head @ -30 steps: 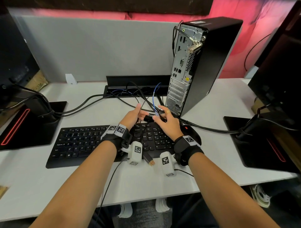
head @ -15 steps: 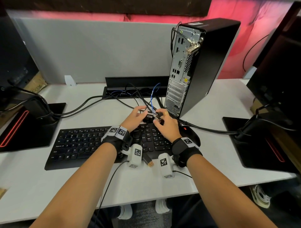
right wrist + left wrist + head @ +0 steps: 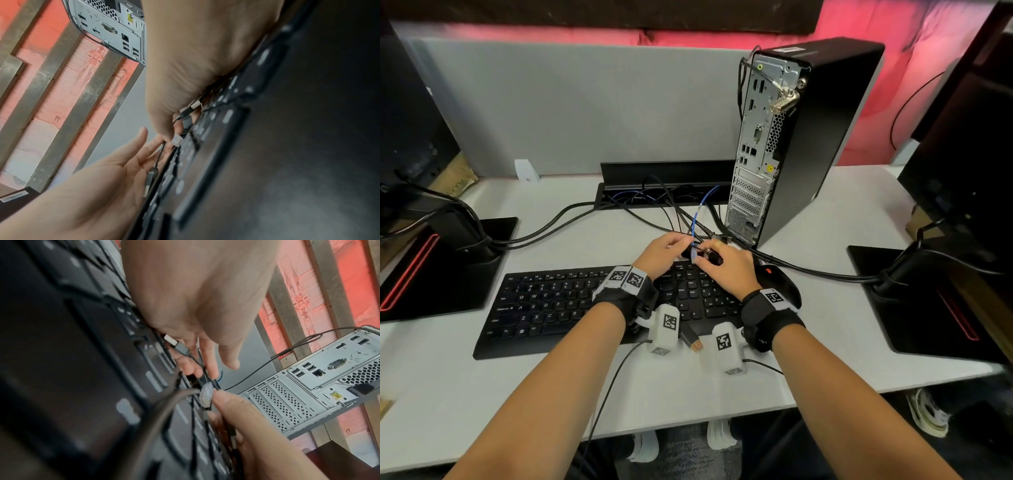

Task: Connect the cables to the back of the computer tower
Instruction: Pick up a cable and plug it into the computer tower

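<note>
right hand (image 3: 726,267) pinches clear plug (image 3: 205,395) of blue cable (image 3: 697,219) above keyboard (image 3: 551,301); left hand (image 3: 661,253), fingers (image 3: 139,138) straight, parts black cables (image 3: 678,212). tower (image 3: 756,154) just behind. best: untangle first, square plug to network socket (image 3: 318,373).

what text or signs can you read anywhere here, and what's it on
"Q W E R T Y": keyboard, letter row.
Warning sticker, a yellow triangle without words: computer tower, back panel.
White label on the tower's top: too small to read.
Wrist markers: square codes only, no letters.
</note>
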Action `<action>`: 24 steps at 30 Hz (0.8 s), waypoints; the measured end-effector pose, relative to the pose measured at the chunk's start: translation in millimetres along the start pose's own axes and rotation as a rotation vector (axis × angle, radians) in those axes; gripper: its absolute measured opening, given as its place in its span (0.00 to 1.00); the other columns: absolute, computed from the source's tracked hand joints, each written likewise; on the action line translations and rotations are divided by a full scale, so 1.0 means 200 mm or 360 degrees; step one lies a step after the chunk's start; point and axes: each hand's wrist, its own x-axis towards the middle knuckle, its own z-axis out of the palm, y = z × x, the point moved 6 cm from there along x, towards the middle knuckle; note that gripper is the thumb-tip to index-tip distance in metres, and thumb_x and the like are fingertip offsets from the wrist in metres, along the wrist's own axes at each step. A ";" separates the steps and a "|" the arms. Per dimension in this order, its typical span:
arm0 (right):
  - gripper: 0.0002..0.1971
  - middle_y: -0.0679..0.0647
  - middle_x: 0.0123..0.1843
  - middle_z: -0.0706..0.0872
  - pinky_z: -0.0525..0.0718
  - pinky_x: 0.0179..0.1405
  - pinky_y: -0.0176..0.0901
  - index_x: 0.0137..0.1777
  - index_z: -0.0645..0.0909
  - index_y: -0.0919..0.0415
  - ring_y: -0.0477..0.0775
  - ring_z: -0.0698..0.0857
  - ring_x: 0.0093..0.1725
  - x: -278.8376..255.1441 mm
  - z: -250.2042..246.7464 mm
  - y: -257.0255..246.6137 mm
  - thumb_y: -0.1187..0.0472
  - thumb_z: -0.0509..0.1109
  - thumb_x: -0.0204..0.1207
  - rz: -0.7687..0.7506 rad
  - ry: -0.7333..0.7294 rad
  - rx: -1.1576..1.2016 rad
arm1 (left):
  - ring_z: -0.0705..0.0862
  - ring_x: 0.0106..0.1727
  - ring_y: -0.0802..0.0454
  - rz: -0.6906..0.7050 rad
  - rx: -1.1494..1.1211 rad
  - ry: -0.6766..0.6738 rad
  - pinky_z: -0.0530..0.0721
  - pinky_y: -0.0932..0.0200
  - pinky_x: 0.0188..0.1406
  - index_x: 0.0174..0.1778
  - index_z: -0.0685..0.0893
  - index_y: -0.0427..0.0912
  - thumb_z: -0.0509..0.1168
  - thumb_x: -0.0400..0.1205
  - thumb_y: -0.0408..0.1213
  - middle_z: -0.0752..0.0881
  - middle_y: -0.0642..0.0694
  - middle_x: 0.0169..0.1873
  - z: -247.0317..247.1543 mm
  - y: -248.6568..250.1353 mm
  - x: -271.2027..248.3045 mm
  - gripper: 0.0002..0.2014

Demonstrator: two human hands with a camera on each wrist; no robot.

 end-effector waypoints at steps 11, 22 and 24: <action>0.04 0.51 0.40 0.86 0.73 0.59 0.49 0.51 0.72 0.51 0.60 0.86 0.48 0.01 0.01 0.04 0.60 0.63 0.80 0.0094 0.0068 0.0200 | 0.82 0.48 0.59 -0.0045 -0.0602 0.0192 0.76 0.60 0.63 0.60 0.87 0.41 0.63 0.84 0.37 0.86 0.54 0.40 -0.09 -0.07 -0.03 0.12; 0.13 0.47 0.49 0.91 0.78 0.55 0.46 0.56 0.82 0.45 0.49 0.87 0.50 0.01 -0.03 0.01 0.58 0.56 0.85 0.0027 0.0131 0.0344 | 0.72 0.66 0.50 0.0412 0.0679 0.0383 0.70 0.60 0.67 0.65 0.79 0.47 0.68 0.75 0.25 0.71 0.44 0.66 0.05 0.20 0.06 0.23; 0.14 0.47 0.50 0.89 0.78 0.52 0.44 0.56 0.82 0.46 0.47 0.85 0.47 0.01 -0.02 0.02 0.61 0.57 0.84 0.0042 0.0074 0.0369 | 0.76 0.65 0.44 0.0411 0.0945 0.0141 0.74 0.57 0.68 0.65 0.81 0.43 0.62 0.77 0.21 0.71 0.40 0.66 0.10 0.21 0.08 0.23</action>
